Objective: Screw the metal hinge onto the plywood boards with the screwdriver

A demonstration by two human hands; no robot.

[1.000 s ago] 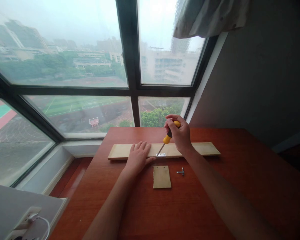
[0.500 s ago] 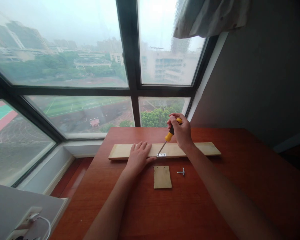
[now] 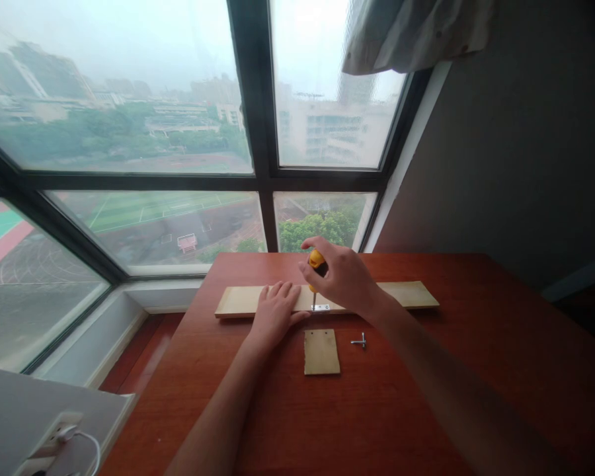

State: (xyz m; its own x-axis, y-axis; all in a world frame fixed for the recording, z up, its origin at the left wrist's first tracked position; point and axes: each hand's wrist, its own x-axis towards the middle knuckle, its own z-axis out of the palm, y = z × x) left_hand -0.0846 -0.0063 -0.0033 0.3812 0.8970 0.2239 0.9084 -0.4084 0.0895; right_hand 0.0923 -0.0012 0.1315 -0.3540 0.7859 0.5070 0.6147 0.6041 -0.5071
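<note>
Swung left since half a second ago, the right hand [image 3: 340, 272] now grips the screwdriver [image 3: 317, 259] nearly upright — handle up, shaft down, tip apparently on the metal plate [image 3: 322, 308] at the front edge of the board [image 3: 406, 295]. Palm down, the left hand [image 3: 274, 311] presses the board, which runs left to right across the reddish-brown table [image 3: 282, 416] — near a dark-framed window [image 3: 264, 132].

a curtain [image 3: 416, 33] and window [image 3: 262, 158] suggest a home.
</note>
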